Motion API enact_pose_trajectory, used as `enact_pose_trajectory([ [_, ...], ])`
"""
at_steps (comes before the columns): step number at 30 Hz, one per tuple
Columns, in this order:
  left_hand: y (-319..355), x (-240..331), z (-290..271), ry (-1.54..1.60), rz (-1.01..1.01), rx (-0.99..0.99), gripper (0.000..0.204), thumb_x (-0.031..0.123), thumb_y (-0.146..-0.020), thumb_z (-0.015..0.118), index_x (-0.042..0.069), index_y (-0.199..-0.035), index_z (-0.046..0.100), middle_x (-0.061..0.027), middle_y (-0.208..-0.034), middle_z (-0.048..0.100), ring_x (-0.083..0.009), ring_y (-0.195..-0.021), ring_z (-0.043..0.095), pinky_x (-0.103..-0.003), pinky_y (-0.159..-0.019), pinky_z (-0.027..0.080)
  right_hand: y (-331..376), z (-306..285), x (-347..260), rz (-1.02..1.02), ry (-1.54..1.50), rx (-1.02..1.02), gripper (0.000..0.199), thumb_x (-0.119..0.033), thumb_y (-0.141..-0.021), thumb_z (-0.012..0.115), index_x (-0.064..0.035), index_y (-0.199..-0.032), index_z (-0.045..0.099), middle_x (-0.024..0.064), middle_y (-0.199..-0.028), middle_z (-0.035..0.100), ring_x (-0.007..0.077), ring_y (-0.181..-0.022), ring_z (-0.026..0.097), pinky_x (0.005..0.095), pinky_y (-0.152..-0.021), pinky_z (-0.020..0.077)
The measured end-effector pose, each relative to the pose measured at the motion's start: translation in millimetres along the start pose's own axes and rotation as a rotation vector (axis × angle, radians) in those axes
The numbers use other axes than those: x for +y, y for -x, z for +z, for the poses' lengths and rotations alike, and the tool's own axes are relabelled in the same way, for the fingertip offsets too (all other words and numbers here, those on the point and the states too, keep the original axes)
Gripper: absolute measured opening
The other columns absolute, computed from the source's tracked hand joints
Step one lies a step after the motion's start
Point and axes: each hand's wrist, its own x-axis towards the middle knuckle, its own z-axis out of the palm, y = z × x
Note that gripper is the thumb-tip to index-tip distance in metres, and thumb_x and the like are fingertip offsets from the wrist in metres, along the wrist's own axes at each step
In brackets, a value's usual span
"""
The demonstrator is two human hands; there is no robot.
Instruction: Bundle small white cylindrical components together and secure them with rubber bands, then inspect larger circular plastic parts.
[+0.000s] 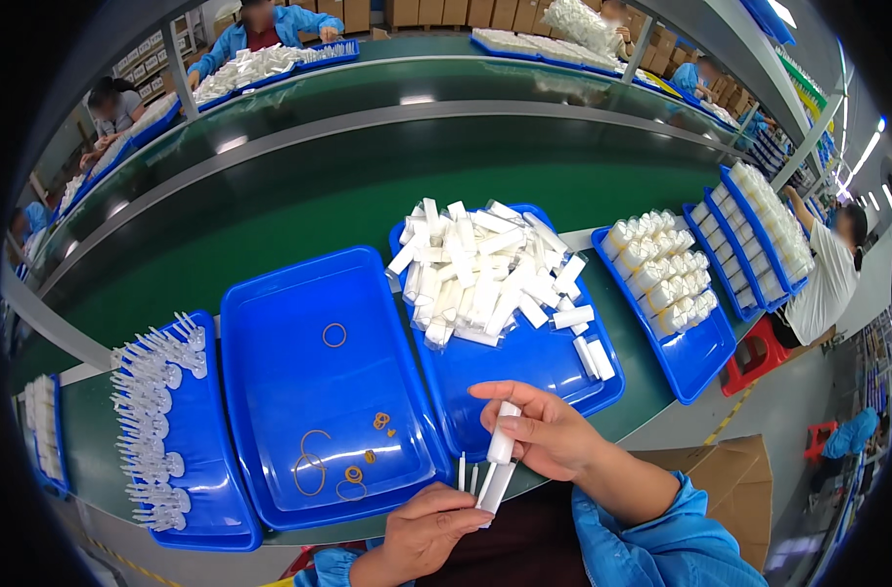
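Note:
Close to the tray edge in front of me, my right hand (554, 430) pinches a small white block-like piece (503, 442) between thumb and fingers. Just below it, my left hand (431, 528) grips a similar slim white piece (497, 485). The two white pieces meet end to end or overlap; which one I cannot tell. Two thin white sticks (462, 472) stand up beside the left fingertips, seemingly held there too. Beyond the hands lies a heap of white slim pieces in clear wrapping (485, 264), in a blue tray (495, 377).
A blue tray (319, 284) on the left holds several rubber bands (312, 473). Further left, another blue tray (211, 499) carries clear thin-tipped parts (151, 430). Bundled white pieces (661, 269) fill trays at right. An open cardboard box (739, 489) stands low right. People work across the green bench (299, 186).

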Motion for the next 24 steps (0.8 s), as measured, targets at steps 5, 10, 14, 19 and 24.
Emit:
enact_pose_trajectory([
  [5,-1.1,-3.2,-0.8,-0.029,-0.042,-0.043,0.022,-0.002,-0.069,0.070,0.004,-0.091,0.069,-0.0067,-0.089,0.060,-0.0171,-0.067,0.055,-0.025,-0.058,0.046,7.3,-2.1,-6.3,-0.177,0.618,0.055,0.039,-0.011,-0.088,0.056,-0.0060,-0.126,0.047,0.0009,-0.095,0.055,0.0108,-0.081,0.054,0.0237,-0.072,0.0453],
  [10,0.9,-8.1,-4.1,-0.045,-0.063,-0.140,0.021,-0.005,-0.071,0.067,0.004,-0.090,0.069,-0.0065,-0.089,0.061,-0.0183,-0.069,0.056,-0.025,-0.061,0.046,23.0,-1.3,-10.9,-0.246,0.782,0.050,0.044,-0.009,-0.087,0.057,-0.0032,-0.129,0.045,0.0034,-0.090,0.058,0.0110,-0.078,0.055,0.0255,-0.070,0.0452],
  [14,-0.3,-8.2,-1.1,-0.074,0.021,-0.110,0.022,-0.004,-0.073,0.068,0.003,-0.093,0.065,-0.0101,-0.102,0.053,-0.0179,-0.074,0.057,-0.026,-0.065,0.047,31.5,3.9,-7.6,-0.268,0.765,0.065,0.044,-0.008,-0.087,0.057,-0.0028,-0.129,0.045,0.0048,-0.089,0.060,0.0116,-0.079,0.056,0.0258,-0.074,0.0457],
  [19,7.5,-12.2,2.8,0.031,-0.068,-0.065,0.026,0.003,-0.071,0.073,0.001,-0.094,0.059,-0.0146,-0.115,0.039,-0.0182,-0.081,0.057,-0.028,-0.068,0.048,38.2,7.4,21.6,-0.244,0.785,-0.009,0.041,-0.011,-0.087,0.058,-0.0067,-0.127,0.050,0.0053,-0.094,0.062,0.0146,-0.086,0.057,0.0269,-0.080,0.0440],
  [24,15.4,-16.1,-3.0,-0.061,-0.131,-0.035,0.019,0.007,-0.069,0.074,0.005,-0.083,0.061,-0.0124,-0.096,0.053,-0.0223,-0.087,0.053,-0.030,-0.074,0.044,32.4,-9.7,-5.3,-0.635,1.415,-0.029,0.044,-0.018,-0.078,0.067,-0.0066,-0.119,0.056,0.0107,-0.101,0.062,0.0279,-0.089,0.058,0.0362,-0.082,0.0453],
])
